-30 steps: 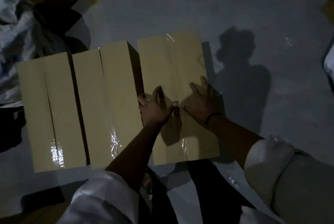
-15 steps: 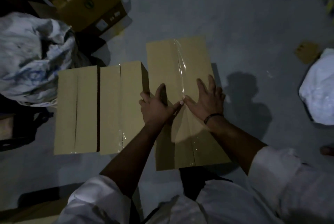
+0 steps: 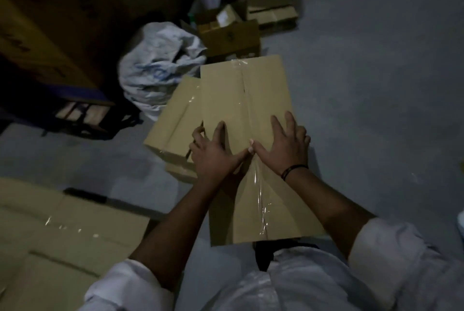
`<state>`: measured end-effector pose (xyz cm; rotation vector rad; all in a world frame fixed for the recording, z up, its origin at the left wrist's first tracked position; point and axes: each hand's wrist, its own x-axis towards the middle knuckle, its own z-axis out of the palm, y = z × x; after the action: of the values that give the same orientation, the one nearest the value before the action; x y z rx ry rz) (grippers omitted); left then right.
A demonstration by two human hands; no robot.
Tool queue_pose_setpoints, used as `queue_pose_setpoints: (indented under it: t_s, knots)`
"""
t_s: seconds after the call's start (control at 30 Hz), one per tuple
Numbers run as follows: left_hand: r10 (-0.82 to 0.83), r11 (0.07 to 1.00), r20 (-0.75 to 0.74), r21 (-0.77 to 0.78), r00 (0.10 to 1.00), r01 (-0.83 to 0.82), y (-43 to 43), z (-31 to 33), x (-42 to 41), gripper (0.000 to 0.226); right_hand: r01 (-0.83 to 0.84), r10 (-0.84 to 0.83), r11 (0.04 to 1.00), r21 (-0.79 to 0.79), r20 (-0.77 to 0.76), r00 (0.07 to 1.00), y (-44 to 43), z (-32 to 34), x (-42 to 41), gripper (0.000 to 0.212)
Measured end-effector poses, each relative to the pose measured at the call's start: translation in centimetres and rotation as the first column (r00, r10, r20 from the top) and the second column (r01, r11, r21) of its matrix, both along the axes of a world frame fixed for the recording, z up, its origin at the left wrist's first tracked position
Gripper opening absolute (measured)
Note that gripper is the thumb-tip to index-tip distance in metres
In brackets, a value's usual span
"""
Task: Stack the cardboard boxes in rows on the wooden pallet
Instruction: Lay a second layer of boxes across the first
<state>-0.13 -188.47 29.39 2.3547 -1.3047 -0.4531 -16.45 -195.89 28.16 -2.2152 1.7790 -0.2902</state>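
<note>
**A:** Cardboard box (image 3: 223, 94): long, sealed, with clear tape (image 3: 261, 200) down the top seam. How will it handle?

**B:** Stiff, I judge. The faces are flat and the edges crisp. Its weight cannot be read from here, though having both grips on it suggests bulk more than load. The tape is glossy and probably slick, so take the box by its long edges or from underneath, not on the seam.

**A:** And the grips?

**B:** The left grip (image 3: 216, 153) holds the box, thumb on top and fingers curled over the left edge. The right grip (image 3: 285, 146) lies flat, fingers spread on the top face, closed round nothing.

**A:** Where is the box?

**B:** Right in front of the person, above the grey floor (image 3: 364, 84). Its left side overlaps two stacked boxes (image 3: 173, 119). Whether it rests on anything I cannot tell.

**A:** Any writing?

**B:** None legible on it. The open carton (image 3: 233, 36) behind bears a small mark, too dim to read.
</note>
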Motion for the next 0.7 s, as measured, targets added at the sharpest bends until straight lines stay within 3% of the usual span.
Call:
queue_pose_setpoints:
  t_s: [0.23, 0.5, 0.7]
  knots:
    - [0.256, 0.967, 0.133, -0.032, 0.957, -0.254, 17.9, 3.1, 4.0, 0.105, -0.329, 0.33, 0.943, -0.043, 0.018, 0.944, 12.4, 2.4, 8.3, 0.087]
    - [0.598, 0.795, 0.196, -0.023, 0.777, -0.606, 33.8, 3.5, 6.3, 0.107, -0.673, 0.671, 0.74, 0.007, 0.068, 0.738, 24.6, 2.9, 16.3, 0.083]
    - [0.718, 0.673, 0.243, 0.0, 0.652, -0.74, 40.0, 3.3, 6.4, 0.107, -0.811, 0.809, 0.584, 0.02, 0.068, 0.584, 30.0, 3.3, 18.6, 0.077]
